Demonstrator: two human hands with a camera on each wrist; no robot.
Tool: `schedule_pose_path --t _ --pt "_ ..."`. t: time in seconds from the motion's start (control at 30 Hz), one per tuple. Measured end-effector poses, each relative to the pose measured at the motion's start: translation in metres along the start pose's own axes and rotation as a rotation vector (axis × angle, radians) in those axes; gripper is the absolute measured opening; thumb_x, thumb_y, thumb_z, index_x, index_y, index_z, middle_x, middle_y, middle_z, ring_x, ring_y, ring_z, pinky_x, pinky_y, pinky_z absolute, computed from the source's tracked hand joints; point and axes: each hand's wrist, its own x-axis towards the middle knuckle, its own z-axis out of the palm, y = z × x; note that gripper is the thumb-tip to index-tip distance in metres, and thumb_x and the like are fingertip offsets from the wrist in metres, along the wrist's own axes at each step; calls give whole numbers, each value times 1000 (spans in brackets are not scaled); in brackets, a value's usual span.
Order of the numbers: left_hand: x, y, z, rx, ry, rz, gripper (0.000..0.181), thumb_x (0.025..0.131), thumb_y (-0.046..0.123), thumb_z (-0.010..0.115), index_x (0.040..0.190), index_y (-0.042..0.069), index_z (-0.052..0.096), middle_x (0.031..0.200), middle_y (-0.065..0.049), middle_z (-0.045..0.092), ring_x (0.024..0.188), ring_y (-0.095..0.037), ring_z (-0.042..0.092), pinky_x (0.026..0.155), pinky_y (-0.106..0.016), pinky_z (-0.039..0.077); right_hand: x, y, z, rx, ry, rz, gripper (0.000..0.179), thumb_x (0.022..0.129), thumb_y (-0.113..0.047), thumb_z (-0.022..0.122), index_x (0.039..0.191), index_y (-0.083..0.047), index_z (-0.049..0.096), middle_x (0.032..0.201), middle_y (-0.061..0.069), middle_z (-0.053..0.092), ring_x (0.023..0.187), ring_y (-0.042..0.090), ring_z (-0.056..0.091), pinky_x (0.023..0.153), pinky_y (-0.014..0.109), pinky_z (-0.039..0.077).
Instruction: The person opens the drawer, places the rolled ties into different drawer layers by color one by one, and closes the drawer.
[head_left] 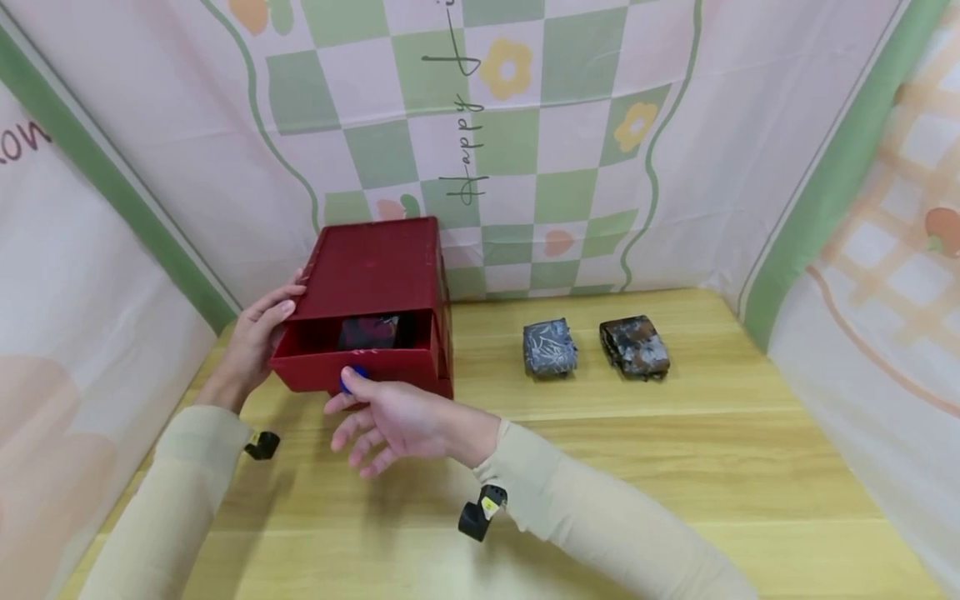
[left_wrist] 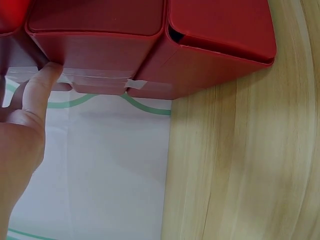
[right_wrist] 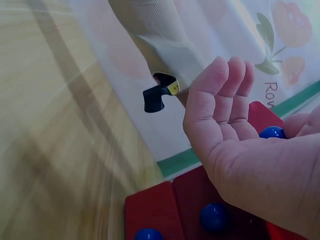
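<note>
A dark red drawer cabinet stands at the back left, its top drawer pulled out. Inside that drawer lies a dark, patterned folded cloth. My right hand is at the drawer front, thumb and forefinger pinching its blue knob; the other fingers stick out loosely below. Against the cabinet's left side rests my left hand, fingers fairly straight along the wall near the front edge. In the left wrist view, a fingertip touches the taped red side.
Right of the cabinet lie a grey folded cloth with white lines and a dark brown patterned folded cloth. Lower drawers carry blue knobs too. Printed curtains enclose the wooden table at the back and sides.
</note>
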Motion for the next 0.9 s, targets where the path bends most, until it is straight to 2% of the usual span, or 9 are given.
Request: schedule_pose_path --t 0.07,0.13,0.2,0.33,0.43,0.53,0.7,0.9 --pt "0 1 0 14 2 -4 27 106 12 51 123 16 72 167 -5 23 152 -25 21 100 -22 46 3 -2 -2 -3 32 -7 64 105 -62 33 135 -8 51 92 6 65 71 20 63 69 36 57" --pt "0 1 0 23 4 -4 27 106 12 51 123 17 73 167 -5 23 153 -25 18 100 -21 46 7 -4 -5 -9 61 -14 64 105 -62 33 135 -9 52 92 7 65 72 20 62 68 36 57" --pt "1 1 0 21 5 -3 27 106 12 51 123 16 72 167 -6 23 151 -20 26 97 -21 48 10 -5 -8 -13 77 -23 65 105 -62 34 136 -8 51 93 7 64 72 21 62 68 36 57" --pt "0 1 -1 1 13 -6 27 106 11 51 121 16 73 167 -7 24 130 -10 55 77 -17 54 14 -8 -12 -6 81 -33 68 105 -61 34 140 -4 48 93 7 64 71 21 62 69 36 57" --pt "0 1 0 -9 9 -13 27 106 11 51 121 16 73 167 -7 23 117 -11 65 72 -19 56 17 -10 -15 1 98 -39 68 105 -61 34 140 -4 49 92 6 64 71 20 63 68 36 57" --pt "1 2 0 -17 -3 -17 27 106 11 51 120 17 73 167 -7 22 115 -12 66 78 -23 57 19 -13 -17 0 125 -40 68 105 -61 34 140 -4 49 92 6 64 72 20 63 67 35 57" --pt "0 2 0 -21 -6 -8 26 106 11 52 120 17 73 168 -7 22 113 -13 67 73 -25 58 23 -16 -20 -14 145 -42 71 105 -61 33 145 -3 46 91 6 64 72 21 62 65 35 57" --pt "-1 1 -1 -24 -7 -3 26 106 11 52 120 16 73 168 -8 21 112 -14 68 74 -27 59 25 -15 -20 -24 156 -43 71 105 -61 33 145 -3 47 90 7 64 73 22 63 65 35 57"
